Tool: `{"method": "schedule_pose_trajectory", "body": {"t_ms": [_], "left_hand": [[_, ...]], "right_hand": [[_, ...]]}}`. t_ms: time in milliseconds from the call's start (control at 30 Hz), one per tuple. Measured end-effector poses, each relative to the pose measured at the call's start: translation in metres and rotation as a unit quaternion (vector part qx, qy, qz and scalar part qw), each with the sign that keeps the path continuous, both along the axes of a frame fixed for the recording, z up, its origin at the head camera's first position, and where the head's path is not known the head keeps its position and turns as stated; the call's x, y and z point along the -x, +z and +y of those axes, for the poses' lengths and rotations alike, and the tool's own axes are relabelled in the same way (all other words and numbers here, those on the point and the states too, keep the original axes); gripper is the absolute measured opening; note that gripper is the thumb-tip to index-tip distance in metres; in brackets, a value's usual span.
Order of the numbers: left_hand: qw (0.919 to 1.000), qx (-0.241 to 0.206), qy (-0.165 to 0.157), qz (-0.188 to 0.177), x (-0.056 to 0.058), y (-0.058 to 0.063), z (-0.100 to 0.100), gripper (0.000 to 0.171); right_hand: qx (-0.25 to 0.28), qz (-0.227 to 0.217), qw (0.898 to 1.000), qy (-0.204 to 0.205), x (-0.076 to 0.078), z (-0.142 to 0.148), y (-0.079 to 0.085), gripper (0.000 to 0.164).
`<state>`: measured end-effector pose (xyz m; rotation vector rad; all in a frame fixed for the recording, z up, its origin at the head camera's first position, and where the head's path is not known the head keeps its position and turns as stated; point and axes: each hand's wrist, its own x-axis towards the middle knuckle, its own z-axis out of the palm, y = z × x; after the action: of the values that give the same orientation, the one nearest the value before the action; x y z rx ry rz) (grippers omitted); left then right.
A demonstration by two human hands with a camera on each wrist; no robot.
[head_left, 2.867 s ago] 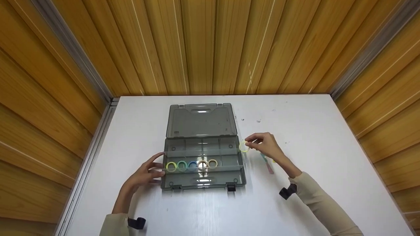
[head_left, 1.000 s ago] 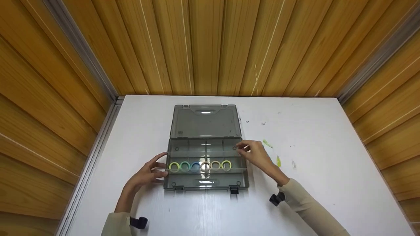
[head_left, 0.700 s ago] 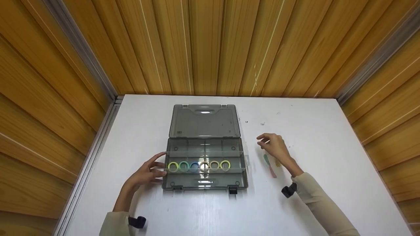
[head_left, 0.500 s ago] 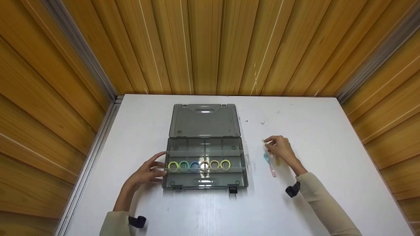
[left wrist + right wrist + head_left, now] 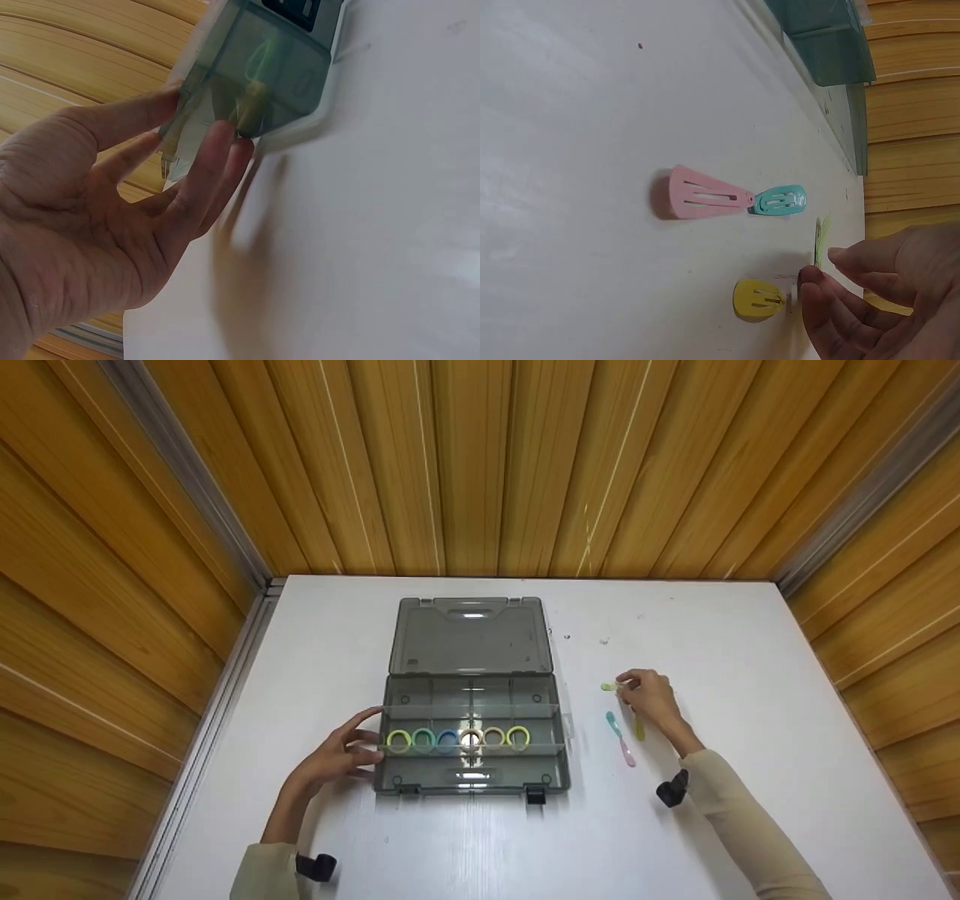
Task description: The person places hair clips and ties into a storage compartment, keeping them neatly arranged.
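Note:
A grey translucent case (image 5: 471,776) lies with its lid back. A clear long tray (image 5: 567,725) spans it, with several coloured rings (image 5: 517,738) in a row inside. At its left end, my left hand (image 5: 330,759) holds the tray between spread thumb and fingers; the left wrist view shows fingertips touching translucent plastic. Right of the case, my right hand (image 5: 651,697) pinches a light green hair clip (image 5: 821,236) at the tabletop. Close by lie a pink hair clip (image 5: 709,195), a teal hair clip (image 5: 781,201) and a yellow hair clip (image 5: 756,299).
The white table (image 5: 465,847) ends at wood-patterned walls (image 5: 480,472) on the back and sides. The open lid (image 5: 471,637) lies flat behind the case. Small dark marks dot the tabletop beyond the clips.
A yellow ring held earlier in my right hand now stands at the row's right end. That hand has moved right to the light green hair clip. My left hand stays at the tray's end.

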<state>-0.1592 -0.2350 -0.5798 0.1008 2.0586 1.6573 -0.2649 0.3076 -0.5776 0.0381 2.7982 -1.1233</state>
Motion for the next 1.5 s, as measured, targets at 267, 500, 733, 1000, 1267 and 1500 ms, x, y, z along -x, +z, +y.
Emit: {"method": "schedule_pose_trajectory", "body": {"t_ms": [267, 500, 733, 1000, 1267, 1500], "left_hand": [[0.9999, -0.005, -0.007, -0.007, -0.001, 0.000, 0.007, 0.086], [0.9999, -0.005, -0.014, -0.005, -0.004, 0.002, 0.005, 0.086], [0.9999, -0.005, -0.011, -0.008, -0.009, -0.002, 0.003, 0.087], [0.9996, -0.016, -0.022, -0.002, -0.001, 0.000, 0.010, 0.086], [0.9995, -0.022, -0.024, 0.000, 0.004, -0.002, 0.014, 0.087], [0.9994, -0.019, -0.025, 0.012, 0.008, -0.002, 0.015, 0.085]], "right_hand": [[-0.024, 0.029, 0.999, -0.016, -0.006, 0.004, -0.011, 0.025], [-0.051, 0.027, 0.998, -0.025, -0.007, -0.006, -0.014, 0.037], [-0.072, 0.039, 0.996, -0.018, -0.009, -0.013, -0.013, 0.038], [-0.064, 0.032, 0.997, -0.009, -0.016, -0.004, -0.007, 0.032], [-0.048, -0.019, 0.999, 0.000, -0.020, 0.001, 0.001, 0.031], [-0.047, -0.024, 0.998, 0.017, -0.010, 0.006, 0.003, 0.035]]}}
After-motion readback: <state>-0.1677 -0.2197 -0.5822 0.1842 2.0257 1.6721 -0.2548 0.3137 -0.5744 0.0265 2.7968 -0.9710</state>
